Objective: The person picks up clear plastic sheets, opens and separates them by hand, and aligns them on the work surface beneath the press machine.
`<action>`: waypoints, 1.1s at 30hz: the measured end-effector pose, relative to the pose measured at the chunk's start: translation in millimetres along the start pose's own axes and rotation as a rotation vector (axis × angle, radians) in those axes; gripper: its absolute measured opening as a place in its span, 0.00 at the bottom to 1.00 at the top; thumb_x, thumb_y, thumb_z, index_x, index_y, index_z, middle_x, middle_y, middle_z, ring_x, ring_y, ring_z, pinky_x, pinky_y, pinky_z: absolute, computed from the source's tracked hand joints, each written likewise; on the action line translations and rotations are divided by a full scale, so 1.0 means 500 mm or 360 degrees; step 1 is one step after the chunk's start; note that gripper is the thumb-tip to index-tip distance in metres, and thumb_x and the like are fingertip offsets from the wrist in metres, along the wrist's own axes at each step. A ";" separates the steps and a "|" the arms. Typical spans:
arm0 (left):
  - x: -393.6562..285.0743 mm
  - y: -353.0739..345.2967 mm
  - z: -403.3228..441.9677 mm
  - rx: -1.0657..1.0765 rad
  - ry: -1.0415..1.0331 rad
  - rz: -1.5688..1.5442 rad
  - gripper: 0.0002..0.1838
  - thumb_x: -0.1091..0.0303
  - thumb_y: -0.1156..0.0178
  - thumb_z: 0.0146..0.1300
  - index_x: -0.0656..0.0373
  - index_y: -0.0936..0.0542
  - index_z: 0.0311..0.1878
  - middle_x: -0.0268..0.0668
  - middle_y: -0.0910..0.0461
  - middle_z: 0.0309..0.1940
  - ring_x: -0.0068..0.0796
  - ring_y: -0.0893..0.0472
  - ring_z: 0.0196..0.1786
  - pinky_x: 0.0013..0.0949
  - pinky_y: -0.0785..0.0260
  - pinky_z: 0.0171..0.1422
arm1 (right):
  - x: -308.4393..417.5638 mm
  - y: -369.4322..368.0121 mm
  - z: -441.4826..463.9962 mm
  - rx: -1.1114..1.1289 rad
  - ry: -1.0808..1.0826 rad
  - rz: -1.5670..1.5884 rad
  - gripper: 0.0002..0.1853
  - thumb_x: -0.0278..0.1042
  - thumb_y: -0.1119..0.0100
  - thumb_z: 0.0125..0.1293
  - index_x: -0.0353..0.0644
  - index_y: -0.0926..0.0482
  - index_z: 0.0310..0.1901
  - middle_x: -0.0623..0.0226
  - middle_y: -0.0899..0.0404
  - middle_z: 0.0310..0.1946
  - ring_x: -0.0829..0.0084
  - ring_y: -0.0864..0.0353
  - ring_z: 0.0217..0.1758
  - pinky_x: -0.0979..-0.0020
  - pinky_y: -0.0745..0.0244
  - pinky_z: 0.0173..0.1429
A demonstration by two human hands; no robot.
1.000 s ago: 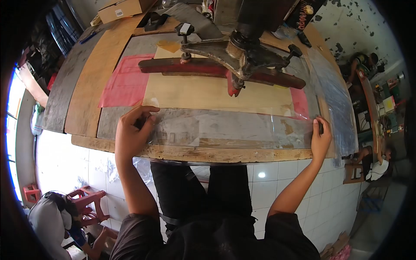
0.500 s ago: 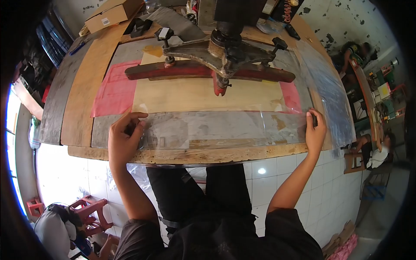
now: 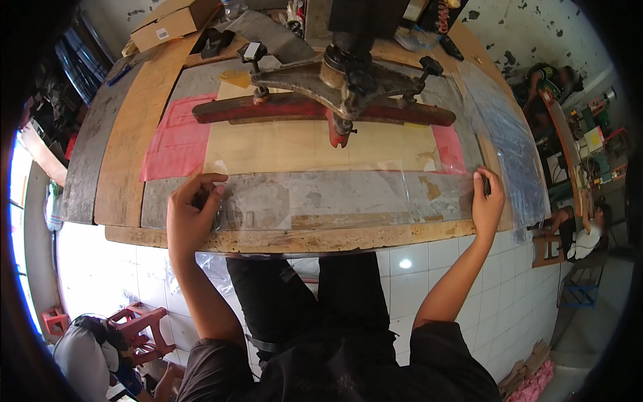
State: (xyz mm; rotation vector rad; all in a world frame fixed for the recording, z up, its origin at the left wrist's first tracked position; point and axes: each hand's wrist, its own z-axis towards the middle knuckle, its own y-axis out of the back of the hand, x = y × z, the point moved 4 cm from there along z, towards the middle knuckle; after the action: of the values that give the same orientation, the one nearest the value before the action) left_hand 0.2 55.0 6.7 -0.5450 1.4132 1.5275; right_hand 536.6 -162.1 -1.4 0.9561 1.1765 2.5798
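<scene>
My left hand [image 3: 193, 209] has its fingertips pinched on the left side of a clear plastic sheet [image 3: 362, 194]. Across from it, my right hand [image 3: 490, 201] grips the sheet's right side between thumb and fingers. The sheet stretches over the grey work surface between both hands; its exact edges are hard to see. Just beyond lies a flat cream panel [image 3: 301, 149] with pink material [image 3: 175, 137] at its left end and a pink strip [image 3: 450, 149] at its right. Above the panel hangs a press head [image 3: 348, 80] with a long red bar [image 3: 295, 109].
The wooden table edge [image 3: 321, 239] runs in front of my body. Clear bluish plastic [image 3: 516, 161] lies along the right side. A cardboard box [image 3: 171, 25] sits at the back left. Other people [image 3: 589, 234] are at the right and lower left. A red stool [image 3: 144, 328] stands lower left.
Both hands stay almost in place. Only the creases and reflections in the clear plastic sheet shift slightly.
</scene>
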 end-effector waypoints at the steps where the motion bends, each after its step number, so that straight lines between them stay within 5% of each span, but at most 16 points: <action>1: 0.000 0.000 0.000 0.0000 -0.0010 -0.0003 0.10 0.79 0.33 0.66 0.63 0.12 0.49 0.26 0.26 0.26 0.15 0.35 0.28 0.26 0.40 0.34 | -0.002 -0.001 0.000 0.0002 0.0000 -0.0010 0.15 0.42 0.35 0.77 0.38 0.15 0.53 0.57 0.13 0.58 0.54 0.16 0.65 0.58 0.26 0.72; 33: 0.001 -0.001 0.000 -0.0023 0.0001 0.0045 0.09 0.76 0.31 0.66 0.62 0.11 0.48 0.26 0.31 0.22 0.16 0.35 0.27 0.28 0.40 0.33 | 0.010 0.005 -0.003 -0.0008 -0.0013 0.0005 0.16 0.42 0.36 0.78 0.36 0.15 0.54 0.56 0.12 0.57 0.54 0.15 0.64 0.60 0.26 0.71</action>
State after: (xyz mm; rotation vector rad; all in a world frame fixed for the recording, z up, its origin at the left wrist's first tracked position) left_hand 0.5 55.1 6.2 -0.5361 1.4166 1.5611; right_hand 532.2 -162.9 2.4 0.9674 1.1665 2.5775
